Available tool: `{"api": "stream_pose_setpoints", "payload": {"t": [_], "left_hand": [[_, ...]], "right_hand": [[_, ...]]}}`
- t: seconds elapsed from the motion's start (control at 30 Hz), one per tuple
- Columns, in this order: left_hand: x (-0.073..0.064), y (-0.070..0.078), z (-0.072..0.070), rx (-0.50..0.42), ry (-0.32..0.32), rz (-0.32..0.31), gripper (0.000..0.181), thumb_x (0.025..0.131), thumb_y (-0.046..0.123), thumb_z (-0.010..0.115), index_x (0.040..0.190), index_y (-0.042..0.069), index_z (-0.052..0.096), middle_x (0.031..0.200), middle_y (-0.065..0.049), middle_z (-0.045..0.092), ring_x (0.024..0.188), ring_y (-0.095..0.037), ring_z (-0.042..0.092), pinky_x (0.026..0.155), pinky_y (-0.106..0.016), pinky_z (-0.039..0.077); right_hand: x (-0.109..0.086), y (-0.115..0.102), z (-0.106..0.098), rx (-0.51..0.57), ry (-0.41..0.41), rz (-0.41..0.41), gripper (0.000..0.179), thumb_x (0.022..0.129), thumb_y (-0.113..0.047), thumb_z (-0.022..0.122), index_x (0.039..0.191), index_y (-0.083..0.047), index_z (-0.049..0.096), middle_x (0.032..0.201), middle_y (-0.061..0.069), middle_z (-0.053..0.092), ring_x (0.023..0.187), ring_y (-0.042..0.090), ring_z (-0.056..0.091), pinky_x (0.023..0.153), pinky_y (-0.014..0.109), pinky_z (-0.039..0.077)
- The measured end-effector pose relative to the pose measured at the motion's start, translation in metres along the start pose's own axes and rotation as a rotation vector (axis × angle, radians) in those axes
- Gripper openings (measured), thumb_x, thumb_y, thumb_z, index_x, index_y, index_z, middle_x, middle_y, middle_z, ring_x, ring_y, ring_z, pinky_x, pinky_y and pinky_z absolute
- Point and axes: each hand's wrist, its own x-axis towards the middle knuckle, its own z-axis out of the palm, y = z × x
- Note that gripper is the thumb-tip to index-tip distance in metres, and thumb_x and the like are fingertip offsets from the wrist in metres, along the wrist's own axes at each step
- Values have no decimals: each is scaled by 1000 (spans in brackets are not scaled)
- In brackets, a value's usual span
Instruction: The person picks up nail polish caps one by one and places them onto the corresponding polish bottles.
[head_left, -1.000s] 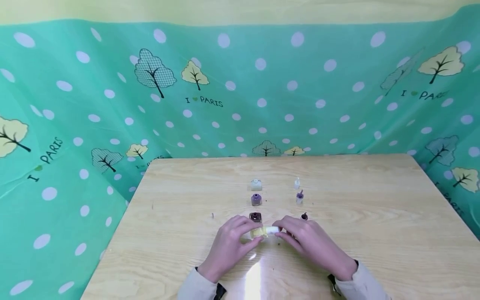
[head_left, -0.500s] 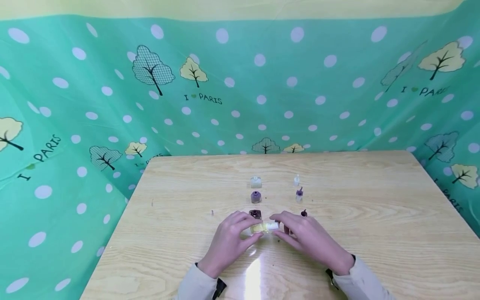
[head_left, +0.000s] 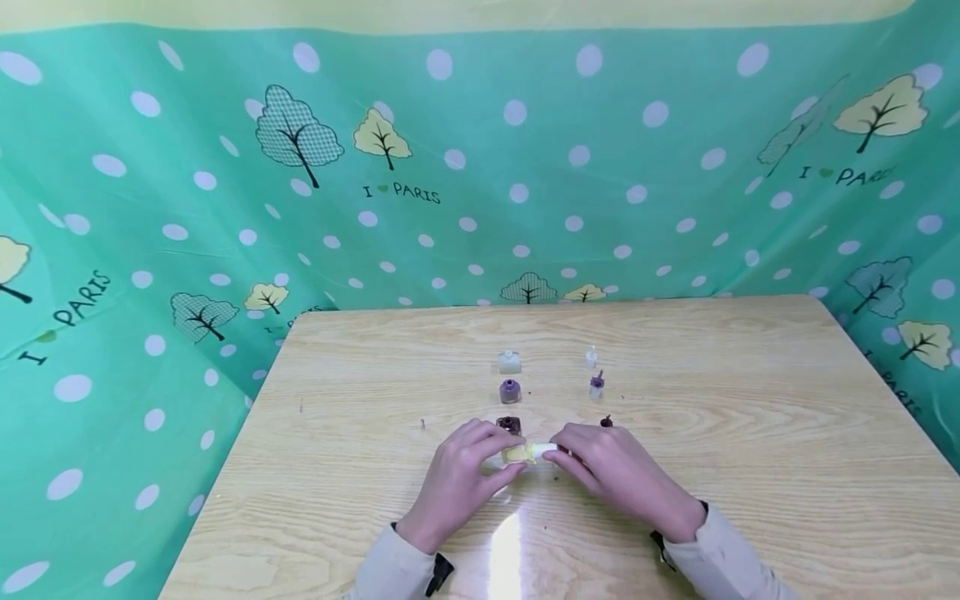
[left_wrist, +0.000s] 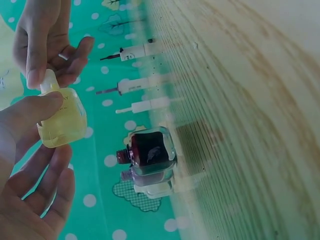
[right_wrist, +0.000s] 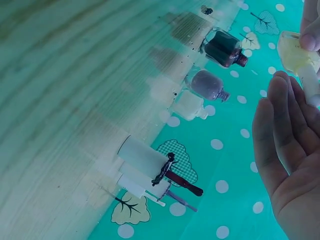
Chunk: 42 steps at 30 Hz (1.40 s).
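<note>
Between the thumb and fingers of my left hand (head_left: 463, 475) is a small bottle of yellow nail polish (head_left: 516, 454), held sideways above the table. Its white cap (head_left: 543, 450) points right and sits on the neck. My right hand (head_left: 615, 471) pinches the end of that cap, thumb against fingers; the left wrist view also shows this pinch on the cap (left_wrist: 49, 82). Just beyond the hands stands an uncapped dark red polish bottle (head_left: 508, 425). Behind it, in a row, are a purple bottle (head_left: 510, 391) and a clear whitish bottle (head_left: 509, 362), both uncapped.
Right of the bottles stand three caps, brushes upward: a whitish one (head_left: 591, 358), a purple one (head_left: 597, 385) and a dark red one (head_left: 607, 422), partly behind the right hand. Small specks dot the wooden table (head_left: 337, 467). A green dotted cloth (head_left: 420, 192) hangs behind it.
The right fingers and thumb have shifted and closed in on the white cap's end. The left hand keeps its hold on the bottle. The head view has tilted slightly.
</note>
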Motion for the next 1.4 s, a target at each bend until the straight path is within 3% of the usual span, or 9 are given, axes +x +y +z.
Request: {"api": "stream_pose_setpoints", "payload": {"t": [0.2,0.3,0.47,0.57,0.73,0.87,1.0,1.23,1.4], "left_hand": [[0,0,0,8,1,1,32,74,20,87,103,14,76,97,5,72,89,-8,65,80,-19,55],[-2,1,-1,12,5,0,32,73,20,87,102,14,76,96,5,72,88,-7,65,80,-19,55],[-3,3,-2,16,8,7,32,72,19,88,102,15,76,96,6,72,88,-7,65,80,-19,55],[-3,4,-2,19,2,9,33,72,19,88,102,15,75,97,6,71,89,-8,65,80,-19,55],[-4,6,-1,22,0,16,33,72,19,88,102,16,75,98,6,71,89,-8,65,81,-21,55],[-4,5,0,26,10,17,32,72,19,88,101,15,75,97,5,72,88,-8,65,80,-20,55],[-5,5,0,23,15,14,33,71,19,88,101,15,75,97,6,71,88,-7,65,80,-20,55],[-5,6,1,23,18,15,33,71,18,88,101,16,75,97,7,71,87,-6,64,80,-19,55],[-5,8,1,22,20,21,32,71,18,88,101,16,75,97,7,71,88,-7,64,81,-18,55]], "right_hand": [[0,-1,-2,20,19,-13,22,92,-30,70,110,-16,68,84,-15,63,65,-6,49,55,9,42],[0,-1,-3,23,46,-64,30,88,-22,76,115,-14,67,93,-11,67,71,-4,57,59,10,48],[-1,-2,-2,-2,71,-121,18,89,-17,74,106,-16,69,99,-10,69,81,-1,64,69,15,55],[-2,-2,-2,-34,73,-115,9,93,-24,70,98,-17,71,90,-12,68,75,-3,61,65,12,53],[-2,-2,-1,-47,44,-71,13,97,-31,65,90,-21,70,80,-16,63,65,-9,51,57,7,45],[-3,-2,-3,-10,27,-54,17,93,-30,69,106,-18,71,87,-14,66,66,-8,52,57,8,45],[-3,-3,-6,17,40,-113,26,88,-20,75,113,-16,69,96,-13,67,73,-5,57,61,10,48],[-2,-4,-6,-37,52,-128,7,93,-23,70,99,-19,71,89,-15,65,73,-7,57,61,12,50],[-2,-5,-5,-64,43,-79,14,96,-32,66,88,-21,71,78,-17,61,64,-10,50,56,7,44]]}}
